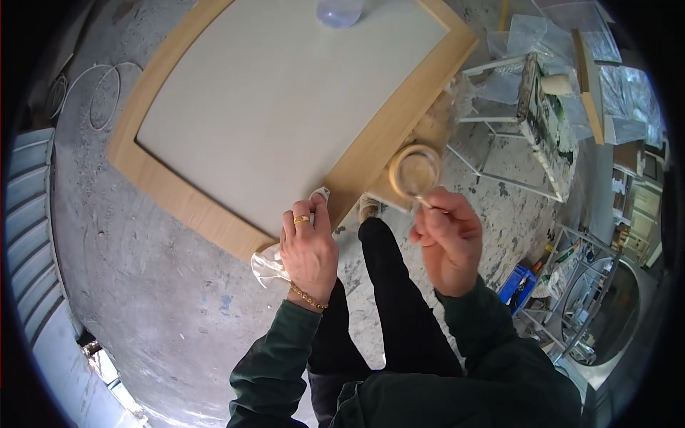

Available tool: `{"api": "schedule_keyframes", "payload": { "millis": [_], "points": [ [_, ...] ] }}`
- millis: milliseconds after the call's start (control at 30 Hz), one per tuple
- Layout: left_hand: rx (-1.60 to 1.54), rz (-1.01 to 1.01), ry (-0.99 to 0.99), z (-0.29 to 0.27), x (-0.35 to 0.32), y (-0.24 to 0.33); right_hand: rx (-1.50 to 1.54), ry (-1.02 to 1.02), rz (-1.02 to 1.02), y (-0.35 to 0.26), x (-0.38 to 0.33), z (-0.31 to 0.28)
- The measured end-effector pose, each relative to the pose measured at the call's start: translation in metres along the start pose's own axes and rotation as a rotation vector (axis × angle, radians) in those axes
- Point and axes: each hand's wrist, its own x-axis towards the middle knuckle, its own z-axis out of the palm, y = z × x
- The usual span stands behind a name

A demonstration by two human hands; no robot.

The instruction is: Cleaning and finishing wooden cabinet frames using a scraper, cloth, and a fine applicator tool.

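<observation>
A large white panel (285, 100) in a light wooden frame (389, 125) lies flat before me. My left hand (308, 246), with a gold ring and bracelet, presses a white cloth (267, 265) onto the frame's near corner. My right hand (448, 239) is raised beside the frame and pinches a roll of beige tape (414, 171) by its edge, the ring held upright in the air.
A clear plastic bottle (340, 11) stands at the panel's far edge. To the right are a white metal rack (499, 107) with a paint-stained board (546, 121) and plastic sheets. A blue crate (519, 285) sits lower right. Paint-spattered concrete floor (143, 257) surrounds the frame.
</observation>
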Motion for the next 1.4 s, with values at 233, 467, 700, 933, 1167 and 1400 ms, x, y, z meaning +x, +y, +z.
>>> {"api": "schedule_keyframes", "payload": {
  "millis": [233,467,700,933,1167,1400],
  "points": [
    [-0.005,0.050,0.065,0.022,0.070,0.049,-0.137,0.018,-0.021,-0.082,0.102,-0.078],
    [0.040,0.316,-0.034,-0.068,0.265,0.110,-0.201,0.048,-0.027,-0.101,0.201,-0.137],
    [0.159,0.680,-0.117,0.043,0.111,0.005,-0.263,-0.061,0.025,-0.113,0.230,-0.130],
    [0.133,1.104,-0.148,0.001,0.190,0.133,-0.537,-0.027,-0.126,-0.100,0.283,-0.150],
    [0.127,1.505,-0.173,0.011,0.186,0.130,-0.602,-0.190,-0.167,-0.094,0.346,-0.146],
    [0.081,1.911,-0.167,0.035,0.138,0.097,-0.798,-0.337,-0.184,-0.096,0.365,-0.167]
  ]
}}
